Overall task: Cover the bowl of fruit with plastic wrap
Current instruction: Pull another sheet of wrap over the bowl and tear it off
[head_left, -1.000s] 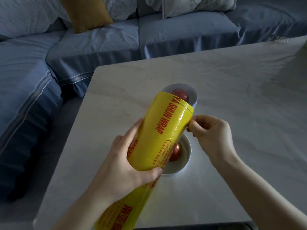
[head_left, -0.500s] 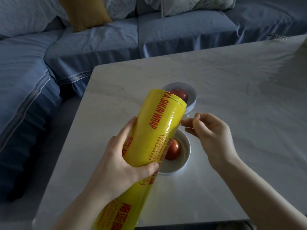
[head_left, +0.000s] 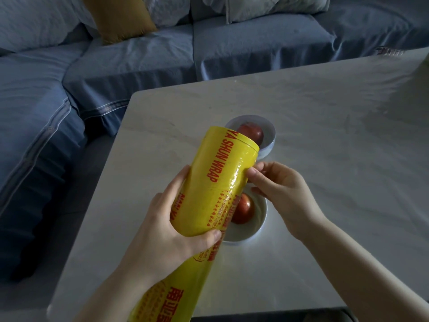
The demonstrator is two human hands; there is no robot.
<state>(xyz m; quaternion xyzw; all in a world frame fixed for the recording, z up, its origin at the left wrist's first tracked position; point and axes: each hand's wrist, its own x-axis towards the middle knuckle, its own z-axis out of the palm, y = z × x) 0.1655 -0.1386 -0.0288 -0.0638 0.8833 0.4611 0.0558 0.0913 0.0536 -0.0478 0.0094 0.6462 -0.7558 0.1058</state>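
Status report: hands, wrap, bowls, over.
Left hand grips wrap roll; right hand pinches at its film. Near bowl and far bowl uncovered. Roll held above near bowl.

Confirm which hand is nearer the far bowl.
Right. The right hand pinches at the wrap roll just short of the far bowl; the left hand grips the roll lower down, farther from it.

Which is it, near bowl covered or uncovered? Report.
Uncovered: near bowl shows bare fruit; no sheet is drawn off the wrap roll.
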